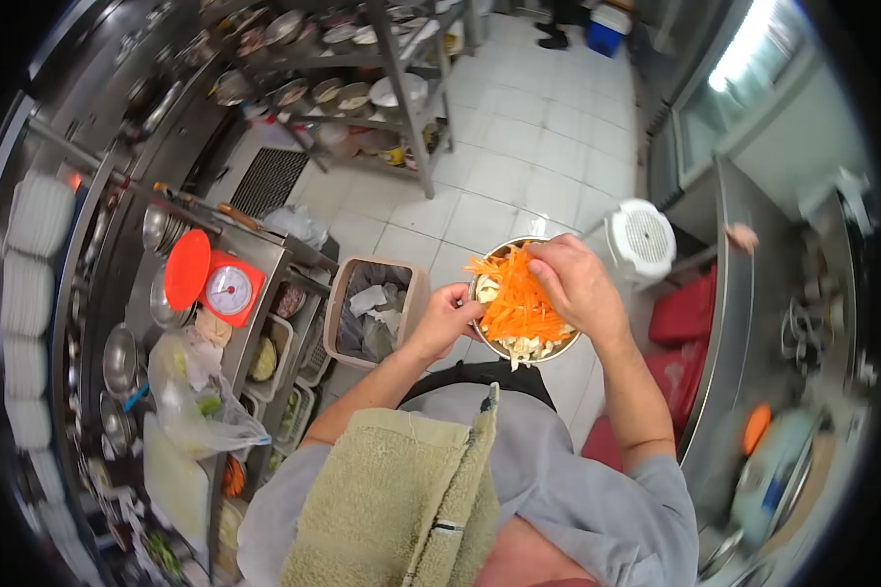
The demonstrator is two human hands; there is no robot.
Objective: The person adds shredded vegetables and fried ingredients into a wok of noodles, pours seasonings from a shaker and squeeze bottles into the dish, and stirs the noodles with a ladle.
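Observation:
A round metal bowl (550, 354) is held out in front of my body. Orange carrot strips (515, 298) are heaped in it, over pale, whitish chopped pieces (522, 349) that look like shredded cabbage. My left hand (446, 319) grips the bowl's left side, thumb at the rim. From the right, my right hand (579, 286) reaches over the bowl, its fingers curled down onto the carrot strips. Its fingertips are partly hidden among the strips. A few strips stick out past the rim on the upper left.
Left of the bowl stands a lined waste bin (335, 318); a white lidded bucket (640, 240) is on its right. The left counter carries a red kitchen scale (229, 290), a plastic bag (188, 396) and a cutting board (174, 479). Ahead is a metal shelf rack (401, 88). Another person's foot (552, 41) shows far off.

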